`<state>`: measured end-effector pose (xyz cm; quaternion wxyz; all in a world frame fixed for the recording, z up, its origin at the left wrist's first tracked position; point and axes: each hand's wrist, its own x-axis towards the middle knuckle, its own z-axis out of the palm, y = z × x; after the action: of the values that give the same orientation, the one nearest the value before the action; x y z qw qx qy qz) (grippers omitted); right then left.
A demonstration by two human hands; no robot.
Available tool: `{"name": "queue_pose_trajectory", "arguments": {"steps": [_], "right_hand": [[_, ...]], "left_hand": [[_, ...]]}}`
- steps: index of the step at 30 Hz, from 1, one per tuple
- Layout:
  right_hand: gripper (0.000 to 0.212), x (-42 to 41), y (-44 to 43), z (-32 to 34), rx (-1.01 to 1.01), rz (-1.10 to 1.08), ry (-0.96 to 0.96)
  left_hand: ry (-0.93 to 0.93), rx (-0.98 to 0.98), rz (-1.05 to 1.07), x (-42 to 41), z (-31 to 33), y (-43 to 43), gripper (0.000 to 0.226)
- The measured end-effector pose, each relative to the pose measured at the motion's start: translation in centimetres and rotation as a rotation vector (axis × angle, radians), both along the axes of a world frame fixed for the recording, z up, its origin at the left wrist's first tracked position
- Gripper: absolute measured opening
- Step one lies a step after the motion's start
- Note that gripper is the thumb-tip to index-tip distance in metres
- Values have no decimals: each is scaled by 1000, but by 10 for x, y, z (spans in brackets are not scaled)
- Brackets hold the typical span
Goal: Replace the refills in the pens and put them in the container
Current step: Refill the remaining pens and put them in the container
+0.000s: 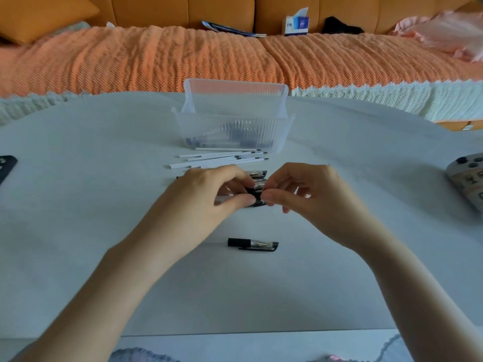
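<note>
At frame centre we see the fingers point(235, 200) of our left hand point(206, 186) and right hand point(305, 189) curled, pinching a black pen point(255, 198) between them. White refills point(219, 158) lie just above, before the clear container point(198, 126); a loose pen point(253, 244) lies below on the worktop point(104, 231)

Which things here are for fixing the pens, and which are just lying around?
For the job: held pen, other pens, loose pen, white refills, clear container.
Just lying about: black phone, grey controller, tissue box.
</note>
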<state>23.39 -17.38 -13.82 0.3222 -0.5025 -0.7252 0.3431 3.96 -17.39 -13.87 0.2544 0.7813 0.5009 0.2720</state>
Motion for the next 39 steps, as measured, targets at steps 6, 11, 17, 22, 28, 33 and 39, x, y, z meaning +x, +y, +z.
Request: {"name": "queue_pose_trajectory", "arguments": {"steps": [6,11,17,22,28,33,39], "right_hand": [[3,-3,-1,-3,-40,33,39],[3,0,0,-4,-96,54,48],[7,0,-1,-4,-136,71,8],[7,-2,-1,-4,-108,56,3],[8,-1,-1,-4,-73,71,-27],[7,0,-1,-2,-70,64,8],[5,6,1,-9,-29,-7,-212]], "left_hand": [[-32,46,-10,3,-14,-1,21],[24,131,24,3,-20,-2,27],[101,191,32,1,-22,-5,35],[55,109,2,6,-24,-6,23],[20,153,18,6,-27,-6,31],[32,145,38,3,-22,-4,32],[206,50,56,-10,-25,0,24]]}}
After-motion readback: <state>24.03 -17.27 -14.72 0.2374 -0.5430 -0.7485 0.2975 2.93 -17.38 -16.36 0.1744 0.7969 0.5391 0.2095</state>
